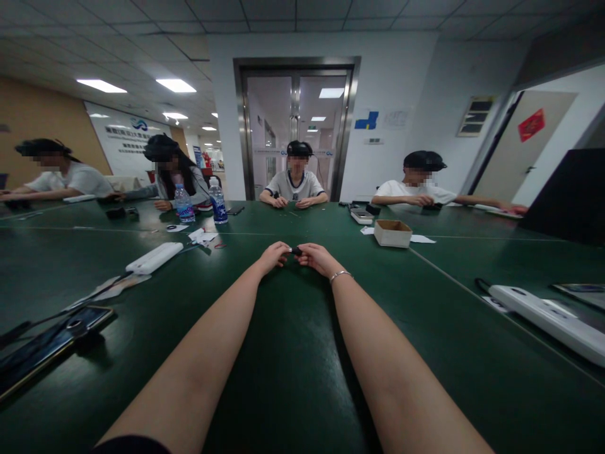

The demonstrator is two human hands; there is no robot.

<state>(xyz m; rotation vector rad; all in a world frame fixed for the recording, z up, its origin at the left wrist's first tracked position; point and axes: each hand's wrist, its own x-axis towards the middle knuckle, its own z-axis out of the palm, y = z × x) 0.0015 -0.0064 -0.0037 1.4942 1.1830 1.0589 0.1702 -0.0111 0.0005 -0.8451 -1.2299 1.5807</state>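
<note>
Both of my arms reach out over the dark green table (293, 353). Between my hands is a small black piece with a silvery end (295, 251), held level just above the tabletop. My left hand (274, 256) pinches its silvery end with closed fingers. The black end is gripped by the thumb and fingers of my right hand (317, 257), which has a silver bracelet (340, 275) at its wrist. The piece is too small, and too much covered by fingertips, for its exact kind to show.
A white power strip (155, 257) and a phone (51, 343) lie to the left, another power strip (543, 315) to the right. An open box (393, 233) and two water bottles (218, 200) stand farther back. Several people in headsets sit around the table.
</note>
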